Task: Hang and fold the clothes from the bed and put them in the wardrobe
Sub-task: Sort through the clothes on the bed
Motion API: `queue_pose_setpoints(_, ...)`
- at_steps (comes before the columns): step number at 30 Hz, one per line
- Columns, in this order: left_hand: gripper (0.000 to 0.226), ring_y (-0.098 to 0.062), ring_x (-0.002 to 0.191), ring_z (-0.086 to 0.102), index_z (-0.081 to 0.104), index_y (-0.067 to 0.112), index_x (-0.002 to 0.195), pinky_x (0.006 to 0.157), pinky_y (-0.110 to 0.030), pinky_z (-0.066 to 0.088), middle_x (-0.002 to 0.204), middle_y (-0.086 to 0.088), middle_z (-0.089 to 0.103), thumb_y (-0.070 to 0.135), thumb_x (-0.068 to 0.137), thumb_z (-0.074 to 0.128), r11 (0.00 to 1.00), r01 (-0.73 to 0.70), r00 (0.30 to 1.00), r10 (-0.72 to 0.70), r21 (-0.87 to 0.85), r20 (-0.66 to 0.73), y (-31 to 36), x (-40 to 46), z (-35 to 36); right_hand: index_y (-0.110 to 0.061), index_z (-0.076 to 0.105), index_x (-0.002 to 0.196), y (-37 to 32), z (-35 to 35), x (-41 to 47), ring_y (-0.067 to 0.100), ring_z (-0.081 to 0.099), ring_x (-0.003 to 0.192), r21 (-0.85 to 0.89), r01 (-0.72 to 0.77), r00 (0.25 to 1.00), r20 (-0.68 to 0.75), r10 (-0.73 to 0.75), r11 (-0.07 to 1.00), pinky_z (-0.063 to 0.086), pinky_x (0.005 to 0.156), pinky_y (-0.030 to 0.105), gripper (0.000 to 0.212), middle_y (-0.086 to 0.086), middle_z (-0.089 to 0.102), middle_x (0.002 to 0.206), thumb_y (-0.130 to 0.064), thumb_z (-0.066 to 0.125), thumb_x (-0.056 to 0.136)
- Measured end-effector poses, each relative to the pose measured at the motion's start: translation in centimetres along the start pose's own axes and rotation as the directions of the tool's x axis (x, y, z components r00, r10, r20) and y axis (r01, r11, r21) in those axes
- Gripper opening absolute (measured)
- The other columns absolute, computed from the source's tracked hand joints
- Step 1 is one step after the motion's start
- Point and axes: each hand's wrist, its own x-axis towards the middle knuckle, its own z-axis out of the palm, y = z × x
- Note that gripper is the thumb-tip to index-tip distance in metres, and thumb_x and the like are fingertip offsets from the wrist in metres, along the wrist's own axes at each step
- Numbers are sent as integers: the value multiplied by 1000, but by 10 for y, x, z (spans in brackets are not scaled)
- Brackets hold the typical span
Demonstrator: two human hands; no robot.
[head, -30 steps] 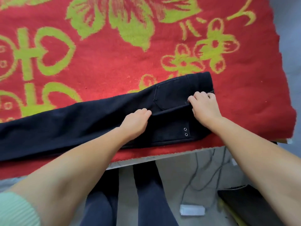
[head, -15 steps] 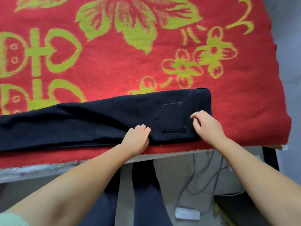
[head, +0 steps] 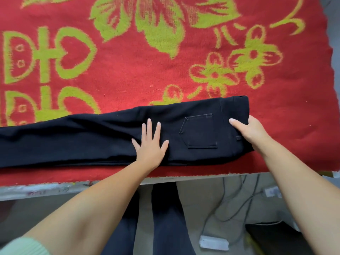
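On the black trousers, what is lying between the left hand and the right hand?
In the head view, the back pocket of the trousers lies between the left hand and the right hand; otherwise only black cloth.

My bed (head: 55, 188) carries a red blanket (head: 128, 80) patterned with yellow-green flowers and characters, reaching to the near edge. Directly on the blanket lie black trousers (head: 82, 140), folded lengthwise along that edge, waistband to my right, back pocket up. Below the bed edge, the floor (head: 198, 203) holds grey cables (head: 237, 207).
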Motion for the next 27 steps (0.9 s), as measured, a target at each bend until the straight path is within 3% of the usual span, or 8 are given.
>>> queue_pose_setpoints(3,72,-15,148,-10,1,31,152,113,-60,7,159,2,-15,61,92,25,985,-109,992,116,133,-52,-40,-18,9,-11,58,120,6,-17,1,23,58,104,-112,66,982,-167,-84,992,41,84,31,32,7,63,115,-24,62,92)
queue_pose_setpoints(7,85,-19,142,22,37,18,146,102,-62,33,156,-8,28,41,75,76,954,-138,981,169,266,-99,-92,-30,12,-5,44,134,25,-24,3,40,44,125,-382,-148,920,-391,-15,912,35,100,44,48,25,48,134,-20,60,91)
queue_pose_setpoints(9,74,-21,134,39,51,15,137,96,-55,43,146,-9,45,25,71,82,938,-173,963,225,299,-149,-105,-29,10,-7,31,145,17,-8,-6,40,30,135,-548,-123,899,-415,-141,827,27,108,50,65,24,34,145,-16,62,88)
queue_pose_setpoints(13,53,-26,85,53,62,13,100,69,-34,37,95,-5,60,-2,53,83,919,-259,902,341,298,-267,-116,-25,2,-7,38,143,-7,65,-43,35,26,140,-793,400,790,45,-611,459,23,110,59,73,19,35,148,-13,72,78)
queue_pose_setpoints(16,44,-20,60,46,55,17,77,56,-30,31,70,1,47,-5,43,72,815,-451,820,540,365,-192,-130,-26,-10,-12,43,141,-24,139,-69,29,28,140,-757,600,706,347,-617,259,28,107,62,70,13,39,149,-21,72,78)
queue_pose_setpoints(19,34,-18,63,49,55,19,82,65,-28,28,74,3,49,1,53,60,746,-572,764,636,341,-108,-148,-35,-7,-17,29,150,-35,186,-76,28,18,146,-777,556,785,376,-492,295,22,110,62,65,10,22,158,-28,58,92)
queue_pose_setpoints(22,29,-21,85,55,57,14,104,80,-29,36,98,-3,60,15,77,47,831,-539,801,557,140,-221,-169,-45,-5,-22,5,154,-45,217,-76,24,-7,148,-807,481,859,355,-370,343,7,115,58,62,6,-8,161,-37,35,101)
queue_pose_setpoints(27,59,-24,137,37,48,12,139,108,-51,33,148,-9,43,39,90,29,993,-113,970,118,36,-213,-233,-39,-34,-12,2,153,-55,262,-81,28,-6,148,-842,375,906,245,-344,388,9,115,57,66,10,-8,161,-40,32,101)
